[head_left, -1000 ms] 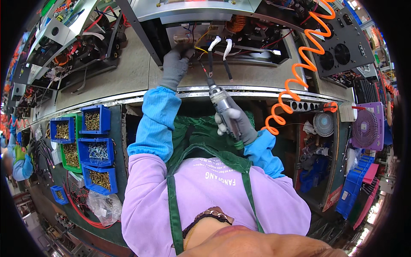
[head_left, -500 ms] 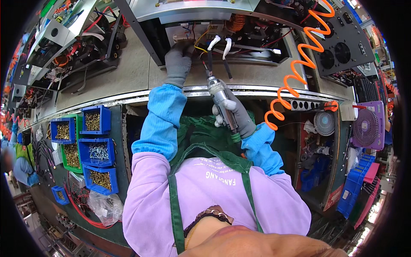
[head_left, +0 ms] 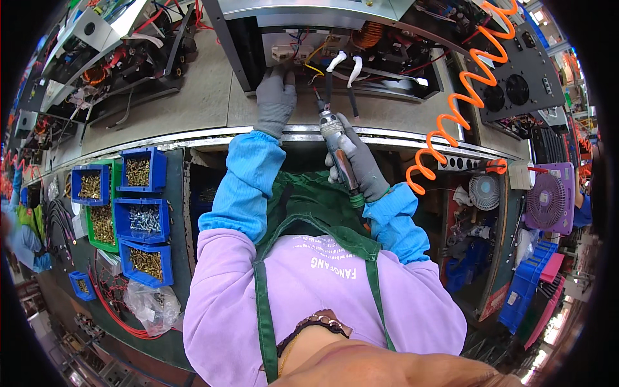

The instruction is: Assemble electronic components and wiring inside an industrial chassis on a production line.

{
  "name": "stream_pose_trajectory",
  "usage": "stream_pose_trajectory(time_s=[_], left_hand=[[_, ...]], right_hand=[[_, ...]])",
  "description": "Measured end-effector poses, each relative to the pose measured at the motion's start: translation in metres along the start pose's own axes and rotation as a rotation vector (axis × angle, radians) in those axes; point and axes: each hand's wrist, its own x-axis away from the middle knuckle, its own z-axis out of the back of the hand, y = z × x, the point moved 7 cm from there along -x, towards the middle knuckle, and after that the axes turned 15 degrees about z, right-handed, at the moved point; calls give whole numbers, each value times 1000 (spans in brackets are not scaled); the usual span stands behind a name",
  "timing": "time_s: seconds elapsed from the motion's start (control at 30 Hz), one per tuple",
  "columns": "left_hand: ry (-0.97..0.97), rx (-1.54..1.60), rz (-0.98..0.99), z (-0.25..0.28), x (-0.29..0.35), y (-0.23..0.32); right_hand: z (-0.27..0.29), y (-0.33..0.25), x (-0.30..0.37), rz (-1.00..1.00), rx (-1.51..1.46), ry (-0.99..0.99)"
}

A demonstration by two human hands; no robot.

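Note:
My right hand (head_left: 362, 164), in a grey glove, is wrapped round a silver air screwdriver (head_left: 336, 143). The driver's bit points away from me, toward the open front of a metal equipment chassis (head_left: 233, 55). At the left of that opening is my left hand (head_left: 276, 97), also gloved, its fingers bent together by a white block (head_left: 282, 53) with thin wires. Whatever lies between those fingertips is hidden. Two black cables with white sleeved ends (head_left: 336, 61) hang out just beyond the driver. Yellow wires (head_left: 314, 67) loop between the left hand and these cables.
Blue bins (head_left: 142, 220) and a green bin of screws stand at the left. An orange coiled hose (head_left: 459, 109) hangs at the right, near a black panel with fans (head_left: 518, 89). A purple fan (head_left: 549, 198) stands far right. Another open chassis (head_left: 97, 74) sits at the left.
My left hand has drawn back slightly, and more of the white block shows. The driver has shifted slightly in my right hand's grip area, its bit still toward the chassis. The view has moved a little.

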Motion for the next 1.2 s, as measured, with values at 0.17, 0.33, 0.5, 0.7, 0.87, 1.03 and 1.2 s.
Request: stream_pose_trajectory(time_s=[0.17, 0.33, 0.5, 0.7, 0.87, 1.03, 1.2], left_hand=[[-90, 57, 93, -16, 4, -13], [-173, 211, 100, -24, 3, -19], [-209, 226, 71, -25, 2, -18], [-204, -115, 24, -16, 7, 8], [-196, -151, -33, -15, 4, 9], [-313, -353, -4, -22, 3, 10], [-268, -384, -48, -27, 6, 11]], right_hand=[[-6, 0, 3, -20, -82, 21], [-5, 2, 0, 22, 93, 17], [0, 8, -2, 44, 290, 27], [-23, 18, -1, 33, -453, -23], [-14, 28, -9, 113, 90, 73], [-23, 27, -9, 112, -206, 78], [-39, 16, -2, 180, -316, -39]])
